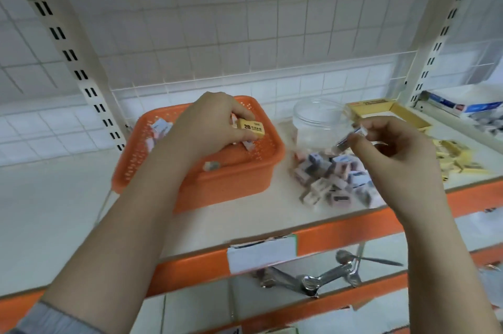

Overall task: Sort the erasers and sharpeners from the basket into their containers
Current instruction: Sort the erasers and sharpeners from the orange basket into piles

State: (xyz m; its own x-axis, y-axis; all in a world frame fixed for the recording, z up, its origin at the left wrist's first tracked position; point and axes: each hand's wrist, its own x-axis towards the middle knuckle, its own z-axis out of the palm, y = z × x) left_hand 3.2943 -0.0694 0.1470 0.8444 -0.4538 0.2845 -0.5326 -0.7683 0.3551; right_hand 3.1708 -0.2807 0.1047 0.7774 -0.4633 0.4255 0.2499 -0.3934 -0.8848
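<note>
Head view, looking down at a white shelf (68, 205) with an orange front edge. Left hand (209, 126) is over the orange basket (231, 184), thumb and fingers pinching a yellow eraser (251, 128) marked 2B, held just above the basket's far right part. A few more small pieces lie inside the basket (159, 128), pale and too blurred to sort by kind; one greyish piece (211, 165) sits near the basket's front wall. Basket stands near the middle of the shelf, toward the back.

Over to the right hand (392, 148): raised above the shelf, fingers curled, thumb and forefinger pinching a small sharpener (352, 136), blurred. It hangs just in front of a clear plastic jar (317, 118), which stands on the shelf just right of the basket, toward the back edge. Below that hand, a loose heap of sharpeners (332, 175) in pale pink and lilac lies on the shelf between the jar and the front edge.

Further right, behind the hand, a shallow yellow cardboard box (408, 113) sits at the back of the shelf, and a scatter of yellow erasers (454, 156) lies near the shelf's right end, in front of that box.

White paper label (261, 253) on the orange front edge. Metal spoons (326, 276) on the shelf beneath. White wire grid (245, 20) behind everything, and some boxed goods (462, 107) on the neighbouring shelf at far right.
</note>
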